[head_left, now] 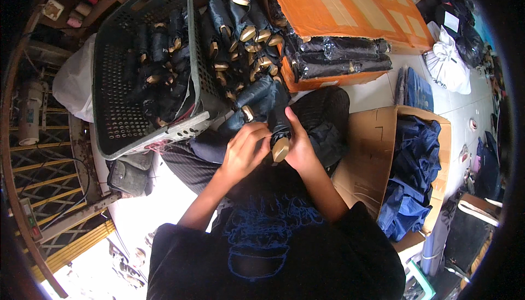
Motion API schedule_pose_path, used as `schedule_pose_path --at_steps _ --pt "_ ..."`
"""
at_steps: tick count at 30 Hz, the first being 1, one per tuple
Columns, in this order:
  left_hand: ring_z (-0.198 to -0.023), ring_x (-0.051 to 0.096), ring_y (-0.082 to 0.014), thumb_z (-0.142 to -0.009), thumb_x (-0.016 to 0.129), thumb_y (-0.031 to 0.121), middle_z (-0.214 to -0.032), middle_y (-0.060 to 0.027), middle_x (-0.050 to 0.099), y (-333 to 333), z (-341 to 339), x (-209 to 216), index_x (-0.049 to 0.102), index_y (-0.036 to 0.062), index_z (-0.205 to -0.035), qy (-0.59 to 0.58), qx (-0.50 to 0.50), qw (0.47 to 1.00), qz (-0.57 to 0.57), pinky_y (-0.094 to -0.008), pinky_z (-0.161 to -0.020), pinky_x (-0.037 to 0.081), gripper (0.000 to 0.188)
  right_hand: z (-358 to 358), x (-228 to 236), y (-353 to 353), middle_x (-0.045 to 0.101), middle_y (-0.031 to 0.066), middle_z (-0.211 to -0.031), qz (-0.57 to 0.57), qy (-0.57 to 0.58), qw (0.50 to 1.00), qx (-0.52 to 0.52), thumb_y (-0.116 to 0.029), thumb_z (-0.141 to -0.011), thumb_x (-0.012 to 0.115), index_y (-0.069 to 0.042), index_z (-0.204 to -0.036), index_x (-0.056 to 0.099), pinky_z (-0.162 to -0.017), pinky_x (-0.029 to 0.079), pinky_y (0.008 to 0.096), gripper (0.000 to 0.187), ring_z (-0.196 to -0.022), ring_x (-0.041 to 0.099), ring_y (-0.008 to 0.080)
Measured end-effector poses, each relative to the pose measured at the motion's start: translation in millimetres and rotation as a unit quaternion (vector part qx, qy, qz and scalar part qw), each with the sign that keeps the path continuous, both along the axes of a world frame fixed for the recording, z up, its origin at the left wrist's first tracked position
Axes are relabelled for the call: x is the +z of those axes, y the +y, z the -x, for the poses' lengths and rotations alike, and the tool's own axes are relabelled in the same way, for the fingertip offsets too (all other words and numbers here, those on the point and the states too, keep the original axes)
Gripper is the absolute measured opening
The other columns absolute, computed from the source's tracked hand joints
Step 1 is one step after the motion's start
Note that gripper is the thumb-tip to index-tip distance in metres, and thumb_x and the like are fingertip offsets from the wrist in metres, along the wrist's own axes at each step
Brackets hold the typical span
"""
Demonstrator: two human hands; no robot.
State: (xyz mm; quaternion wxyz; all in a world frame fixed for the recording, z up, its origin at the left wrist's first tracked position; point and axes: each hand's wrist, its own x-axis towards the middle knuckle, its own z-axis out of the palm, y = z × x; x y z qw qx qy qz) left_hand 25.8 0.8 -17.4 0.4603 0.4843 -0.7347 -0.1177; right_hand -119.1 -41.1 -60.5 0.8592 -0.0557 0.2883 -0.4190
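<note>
A dark folding umbrella [278, 120] with a gold-coloured handle end [280, 149] lies in front of my chest, its handle toward me. My right hand [300, 146] is wrapped round its right side, thumb up along the dark cloth. From the left, my left hand [247, 148] has its fingers bent and pressed together at the cloth just above the handle; what they pinch is too small to make out. More such umbrellas [254, 89] lie close beyond my hands, over my lap and in a heap farther off, many with their gold ends toward me.
At the left stands a grey-green perforated basket [112, 108] with several umbrellas inside. An orange taped carton [350, 4] holds plastic-wrapped black bundles at the far right. Beside my right knee is an open brown cardboard box [363, 163] with blue cloth [411, 174]. A white sack [447, 62] sits behind.
</note>
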Motion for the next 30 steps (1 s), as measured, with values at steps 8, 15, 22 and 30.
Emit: schedule_pose_path --at_steps 8,15,22,30 --pt "-0.084 0.067 -0.0305 -0.075 0.068 -0.002 -0.096 -0.0153 0.066 -1.4 -19.1 4.7 0.062 -0.002 -0.101 0.003 -0.054 0.987 -0.149 -0.0351 -0.073 0.054 0.026 -8.0 -1.9 2.2 0.055 0.0052 -0.111 0.065 0.191 0.977 -0.069 -0.026 -0.089 0.065 -0.008 -0.125 0.044 -0.081 0.048 0.0322 0.045 -0.099 0.056 0.0174" --pt "-0.082 0.068 -0.0267 -0.078 0.064 -0.003 -0.1 -0.0157 0.067 4.2 -10.8 -15.5 0.063 -0.0018 -0.105 0.024 -0.049 0.99 -0.127 -0.0324 -0.071 0.054 0.027 -11.0 -3.8 4.0 0.055 0.0062 -0.111 -0.013 0.081 0.992 -0.1 -0.026 -0.089 0.065 -0.009 -0.122 0.045 -0.08 0.05 0.0355 0.042 -0.095 0.058 0.0213" --pt "-0.08 0.069 -0.0241 -0.075 0.068 -0.002 -0.092 -0.0114 0.068 6.4 -11.8 -32.2 0.064 -0.0029 -0.101 0.007 0.019 1.0 -0.014 -0.0335 -0.068 0.057 0.026 -18.5 1.1 -4.5 0.056 0.007 -0.1 0.064 0.164 0.979 -0.102 -0.029 -0.086 0.069 -0.009 -0.117 0.043 -0.072 0.051 0.0333 0.044 -0.086 0.06 0.018" --pt "-0.076 0.07 -0.0215 -0.076 0.067 -0.003 -0.088 -0.0131 0.07 -6.0 -22.9 -32.2 0.065 -0.0008 -0.091 0.003 0.007 1.0 0.025 -0.0296 -0.063 0.055 0.016 -21.3 6.9 -16.4 0.055 0.0074 -0.098 -0.004 0.183 0.977 -0.106 -0.029 -0.082 0.074 -0.007 -0.116 0.04 -0.071 0.051 0.0342 0.052 -0.084 0.058 0.0191"
